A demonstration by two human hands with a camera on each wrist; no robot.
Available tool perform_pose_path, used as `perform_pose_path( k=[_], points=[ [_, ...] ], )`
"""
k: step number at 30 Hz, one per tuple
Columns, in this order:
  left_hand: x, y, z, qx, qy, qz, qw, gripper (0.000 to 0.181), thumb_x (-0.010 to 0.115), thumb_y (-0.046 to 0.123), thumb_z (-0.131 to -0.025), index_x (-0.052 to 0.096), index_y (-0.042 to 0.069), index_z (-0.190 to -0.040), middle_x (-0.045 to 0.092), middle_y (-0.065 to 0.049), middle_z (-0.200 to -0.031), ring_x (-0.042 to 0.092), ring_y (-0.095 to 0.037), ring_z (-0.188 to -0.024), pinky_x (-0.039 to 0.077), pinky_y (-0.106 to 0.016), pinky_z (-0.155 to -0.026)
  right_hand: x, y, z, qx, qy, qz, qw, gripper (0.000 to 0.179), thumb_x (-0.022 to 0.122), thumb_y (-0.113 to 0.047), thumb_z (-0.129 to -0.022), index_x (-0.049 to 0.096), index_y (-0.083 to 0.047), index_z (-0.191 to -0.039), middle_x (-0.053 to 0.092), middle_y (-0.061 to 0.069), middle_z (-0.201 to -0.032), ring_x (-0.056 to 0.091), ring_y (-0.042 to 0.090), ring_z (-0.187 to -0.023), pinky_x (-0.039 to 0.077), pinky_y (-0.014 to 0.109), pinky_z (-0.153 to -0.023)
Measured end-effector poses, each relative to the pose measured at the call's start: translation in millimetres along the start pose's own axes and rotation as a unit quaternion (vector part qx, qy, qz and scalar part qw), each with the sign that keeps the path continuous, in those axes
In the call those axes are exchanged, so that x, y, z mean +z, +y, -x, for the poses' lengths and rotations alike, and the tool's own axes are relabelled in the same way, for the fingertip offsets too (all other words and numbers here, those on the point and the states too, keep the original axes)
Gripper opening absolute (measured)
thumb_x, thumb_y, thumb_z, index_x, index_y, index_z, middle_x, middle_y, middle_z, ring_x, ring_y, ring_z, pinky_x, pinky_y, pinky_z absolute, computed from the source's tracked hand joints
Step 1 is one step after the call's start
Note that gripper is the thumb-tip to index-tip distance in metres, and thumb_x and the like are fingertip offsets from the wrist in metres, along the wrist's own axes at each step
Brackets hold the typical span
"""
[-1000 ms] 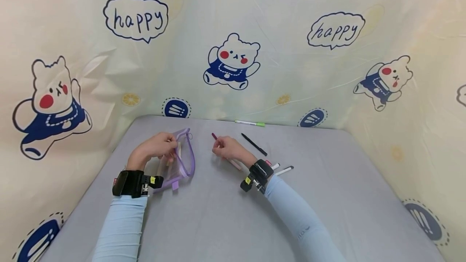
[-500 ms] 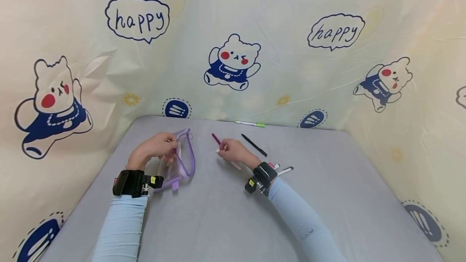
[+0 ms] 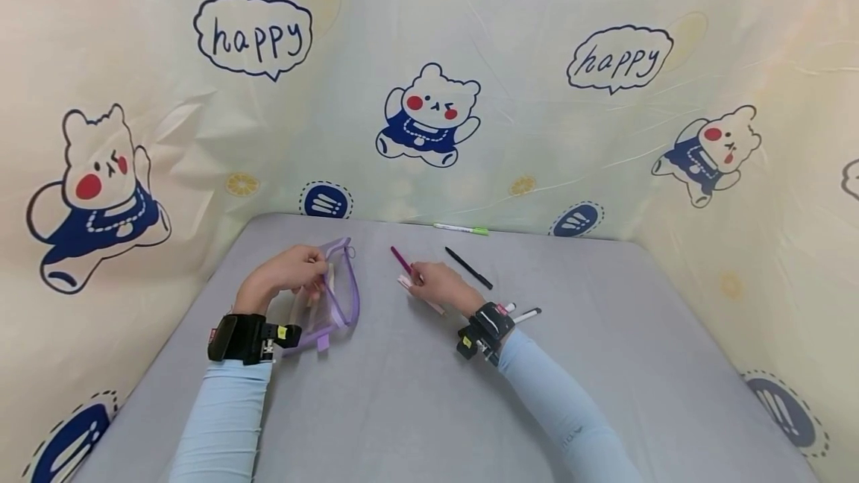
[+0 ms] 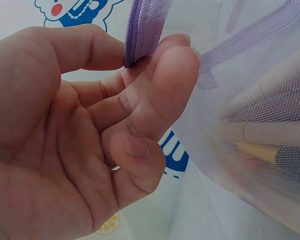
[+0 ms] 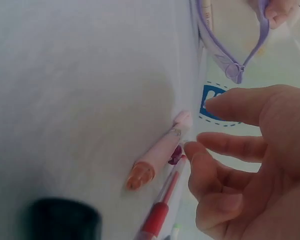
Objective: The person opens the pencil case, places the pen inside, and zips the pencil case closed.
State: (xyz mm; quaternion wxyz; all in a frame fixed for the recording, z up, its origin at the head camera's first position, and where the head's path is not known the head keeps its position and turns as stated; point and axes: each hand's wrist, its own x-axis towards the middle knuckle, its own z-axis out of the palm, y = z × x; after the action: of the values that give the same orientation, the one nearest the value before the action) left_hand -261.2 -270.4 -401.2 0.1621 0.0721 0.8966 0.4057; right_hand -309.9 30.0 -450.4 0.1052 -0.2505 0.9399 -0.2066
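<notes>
Left grip (image 3: 291,268) pinches pouch (image 3: 331,313); grey tabletop (image 3: 389,393), perhaps cloth; printed sheeting (image 3: 517,58) behind.

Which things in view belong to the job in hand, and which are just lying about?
Likely in the job:
mesh pouch, edge pinched by the left hand
pink pen and magenta pen, close to the right hand

Seemingly just lying about:
black pen
green-capped marker
white pen, partly hidden
</notes>
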Motion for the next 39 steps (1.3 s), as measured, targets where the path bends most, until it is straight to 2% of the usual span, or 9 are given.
perform_pose_path(
  k=[10,16,25,34,39],
  points=[
    [0.9,-3.2,-3.9,0.005,-0.001,-0.006,1.0,0.021,0.044,0.017,-0.099,0.056,0.001,-0.096,0.067,-0.006,-0.076,0.067,-0.022,-0.065,0.035,-0.026,-0.051,1.2,0.5,5.8,-0.001,-0.021,0.075,0.997,0.008,0.06,-0.024,-0.095,0.061,-0.016,-0.096,0.058,-0.003,-0.077,0.05,0.009,-0.061,0.038,0.023,-0.051],
    [1.2,-4.4,-4.6,0.008,0.001,-0.008,0.9999,0.019,0.044,0.017,-0.099,0.056,0.003,-0.093,0.067,-0.006,-0.076,0.067,-0.022,-0.065,0.035,-0.025,-0.05,1.9,-0.3,5.8,0.003,-0.025,0.091,0.9956,0.008,0.061,-0.024,-0.094,0.062,-0.016,-0.097,0.059,-0.004,-0.079,0.052,0.009,-0.061,0.039,0.023,-0.051],
    [1.5,-4.2,-3.9,0.012,0.0,-0.008,0.9999,0.021,0.043,0.015,-0.096,0.055,-0.002,-0.097,0.067,-0.005,-0.076,0.068,-0.022,-0.065,0.034,-0.025,-0.05,5.2,2.1,5.4,0.002,-0.018,0.104,0.9944,0.01,0.062,-0.023,-0.094,0.063,-0.016,-0.1,0.06,-0.003,-0.08,0.053,0.009,-0.063,0.04,0.023,-0.052],
    [1.8,-4.7,-5.1,0.011,0.001,-0.005,0.9999,0.02,0.044,0.016,-0.098,0.056,-0.001,-0.098,0.067,-0.005,-0.077,0.068,-0.023,-0.066,0.035,-0.025,-0.05,3.5,0.4,6.5,0.014,-0.021,0.083,0.9962,0.009,0.064,-0.024,-0.093,0.061,-0.017,-0.098,0.058,-0.002,-0.082,0.053,0.01,-0.064,0.041,0.023,-0.053],
    [1.9,-5.2,-5.2,0.012,0.0,-0.005,0.9999,0.022,0.044,0.016,-0.098,0.056,-0.003,-0.1,0.067,-0.005,-0.077,0.068,-0.024,-0.066,0.035,-0.025,-0.05,-0.1,-0.3,4.6,0.018,-0.019,0.03,0.9992,0.013,0.063,-0.022,-0.093,0.063,-0.015,-0.104,0.061,0.0,-0.086,0.056,0.012,-0.066,0.045,0.024,-0.054]
  ],
)
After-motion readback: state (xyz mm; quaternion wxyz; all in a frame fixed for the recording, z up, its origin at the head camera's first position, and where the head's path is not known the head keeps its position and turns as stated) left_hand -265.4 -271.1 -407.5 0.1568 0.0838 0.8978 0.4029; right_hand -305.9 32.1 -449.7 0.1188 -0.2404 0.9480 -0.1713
